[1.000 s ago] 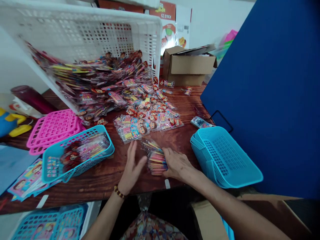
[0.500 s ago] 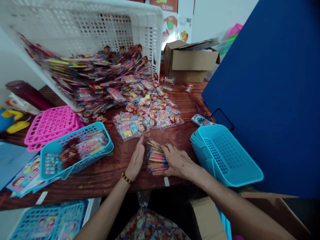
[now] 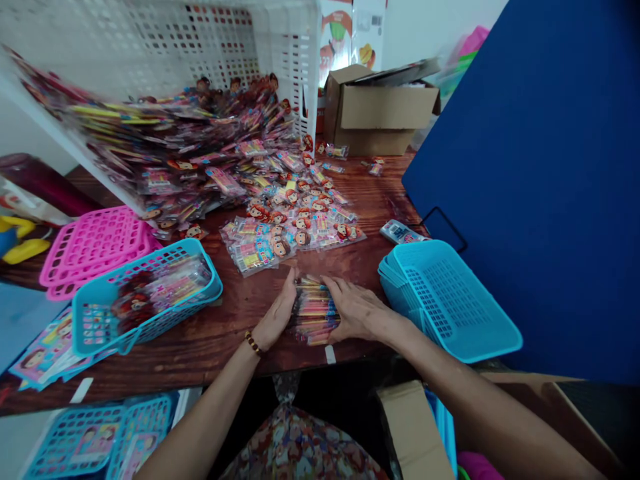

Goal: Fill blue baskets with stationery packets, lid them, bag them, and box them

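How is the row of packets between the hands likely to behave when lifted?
The row of packets may slide apart, since it looks like separate packets. Its shiny clear wrapping suggests slippery surfaces. Squeezing from both sides could steady it, with the left hand and right hand flanking it.

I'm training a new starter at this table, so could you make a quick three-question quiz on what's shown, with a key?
1. True or false: the right wrist wears the beaded bracelet.
2. Multiple choice: what is between the left hand and the right hand?
A) a pink basket
B) a stack of wrapped packets
C) a cardboard box
3. Fill in the blank: the large basket that holds the heap of packets is ____ in colour.

Key:
1. False; the beaded bracelet is on the left.
2. B
3. White
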Action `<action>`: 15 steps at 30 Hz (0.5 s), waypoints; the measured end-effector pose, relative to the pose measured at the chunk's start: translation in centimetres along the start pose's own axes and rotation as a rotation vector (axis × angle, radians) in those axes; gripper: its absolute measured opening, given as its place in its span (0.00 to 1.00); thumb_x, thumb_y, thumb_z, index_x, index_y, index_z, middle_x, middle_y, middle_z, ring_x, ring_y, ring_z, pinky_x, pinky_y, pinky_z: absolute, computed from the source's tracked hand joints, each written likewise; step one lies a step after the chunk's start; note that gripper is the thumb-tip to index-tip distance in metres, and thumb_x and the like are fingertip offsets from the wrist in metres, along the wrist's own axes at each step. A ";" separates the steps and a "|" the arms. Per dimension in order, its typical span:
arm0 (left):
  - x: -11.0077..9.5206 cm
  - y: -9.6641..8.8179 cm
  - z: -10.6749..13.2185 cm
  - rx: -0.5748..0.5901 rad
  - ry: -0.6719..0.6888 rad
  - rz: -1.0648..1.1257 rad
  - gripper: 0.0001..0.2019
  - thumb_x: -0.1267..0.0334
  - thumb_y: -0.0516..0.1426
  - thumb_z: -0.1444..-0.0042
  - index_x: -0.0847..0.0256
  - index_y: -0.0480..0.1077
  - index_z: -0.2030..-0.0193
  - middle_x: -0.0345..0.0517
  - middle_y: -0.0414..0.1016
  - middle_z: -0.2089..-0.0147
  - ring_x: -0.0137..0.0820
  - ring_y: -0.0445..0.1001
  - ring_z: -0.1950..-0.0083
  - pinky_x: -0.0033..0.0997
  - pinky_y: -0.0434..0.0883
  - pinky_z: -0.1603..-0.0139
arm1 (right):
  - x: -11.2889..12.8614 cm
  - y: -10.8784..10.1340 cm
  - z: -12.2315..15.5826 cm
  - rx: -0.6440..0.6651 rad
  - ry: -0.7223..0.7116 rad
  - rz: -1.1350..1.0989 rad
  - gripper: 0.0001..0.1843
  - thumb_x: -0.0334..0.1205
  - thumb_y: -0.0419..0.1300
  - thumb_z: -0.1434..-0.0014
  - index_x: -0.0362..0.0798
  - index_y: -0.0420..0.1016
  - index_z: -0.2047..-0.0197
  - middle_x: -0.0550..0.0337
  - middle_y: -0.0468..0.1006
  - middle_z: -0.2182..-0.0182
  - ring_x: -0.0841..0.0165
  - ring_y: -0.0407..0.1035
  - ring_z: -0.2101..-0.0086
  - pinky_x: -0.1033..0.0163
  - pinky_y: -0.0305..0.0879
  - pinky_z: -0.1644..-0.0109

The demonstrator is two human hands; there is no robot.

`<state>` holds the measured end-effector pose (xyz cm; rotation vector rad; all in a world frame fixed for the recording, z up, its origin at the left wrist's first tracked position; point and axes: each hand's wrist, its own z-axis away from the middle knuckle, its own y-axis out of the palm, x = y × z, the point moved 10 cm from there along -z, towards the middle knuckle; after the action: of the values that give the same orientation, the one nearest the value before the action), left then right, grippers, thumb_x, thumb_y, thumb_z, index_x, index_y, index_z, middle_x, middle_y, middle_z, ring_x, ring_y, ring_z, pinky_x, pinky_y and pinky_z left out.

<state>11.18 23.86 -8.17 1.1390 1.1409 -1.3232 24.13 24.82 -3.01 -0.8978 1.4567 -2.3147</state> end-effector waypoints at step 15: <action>-1.3 -3.9 -0.8 -0.211 0.018 -0.054 0.09 0.57 0.62 0.51 0.61 0.71 0.71 0.37 0.72 0.71 0.27 0.68 0.69 0.25 0.66 0.65 | 0.4 0.2 -0.2 0.004 -0.065 0.076 0.71 0.58 0.73 0.64 0.40 0.39 0.28 0.34 0.59 0.36 0.42 0.55 0.39 0.32 0.40 0.35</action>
<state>7.42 24.99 -6.85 0.9743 1.2994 -1.2032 23.68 24.67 -3.07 -0.8919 1.4341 -2.2126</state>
